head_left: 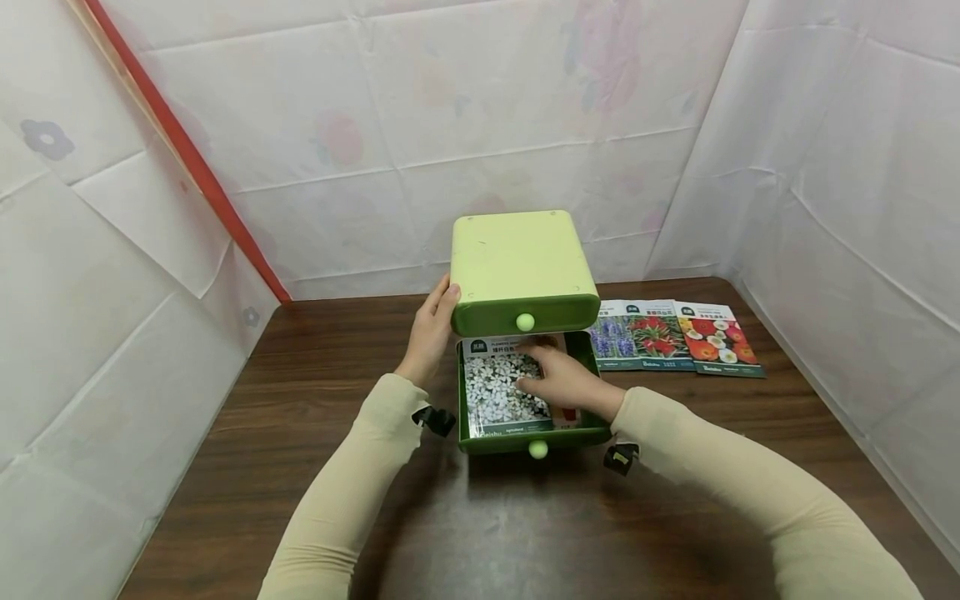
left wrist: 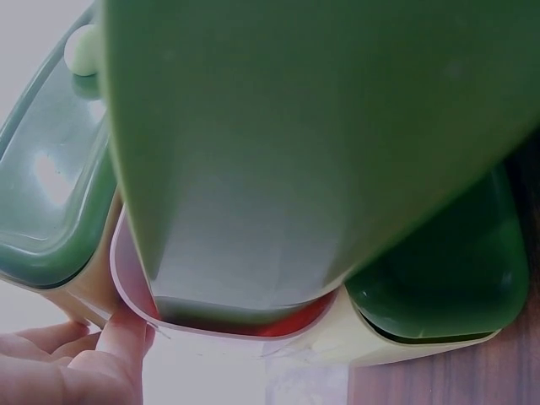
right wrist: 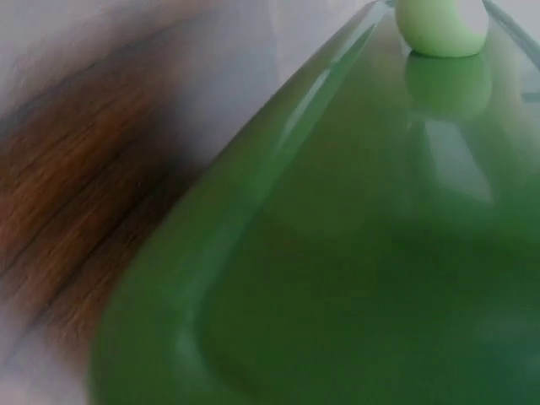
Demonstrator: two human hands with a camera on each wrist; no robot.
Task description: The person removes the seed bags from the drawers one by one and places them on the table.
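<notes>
A small light-green drawer cabinet point(head_left: 521, 254) stands on the table with one drawer point(head_left: 495, 447) below the top one pulled out. In that drawer lies a flower seed packet point(head_left: 498, 392) printed with white blossoms, with part of another packet point(head_left: 566, 418) beside it. My right hand point(head_left: 566, 382) reaches into the drawer, thumb and fingers apart over the white-blossom packet; the right wrist view shows only the green drawer front point(right wrist: 337, 253) and its knob. My left hand point(head_left: 431, 329) rests against the cabinet's left side, its fingers point(left wrist: 122, 342) beside the drawer opening in the left wrist view.
To the cabinet's right, several seed packets lie side by side on the brown wooden table point(head_left: 322, 392), among them a red-flower packet point(head_left: 660, 337) and an orange-and-white one point(head_left: 720, 337). White patterned sheeting point(head_left: 360, 142) hangs behind and at both sides. A lower drawer point(left wrist: 447, 270) is pushed in.
</notes>
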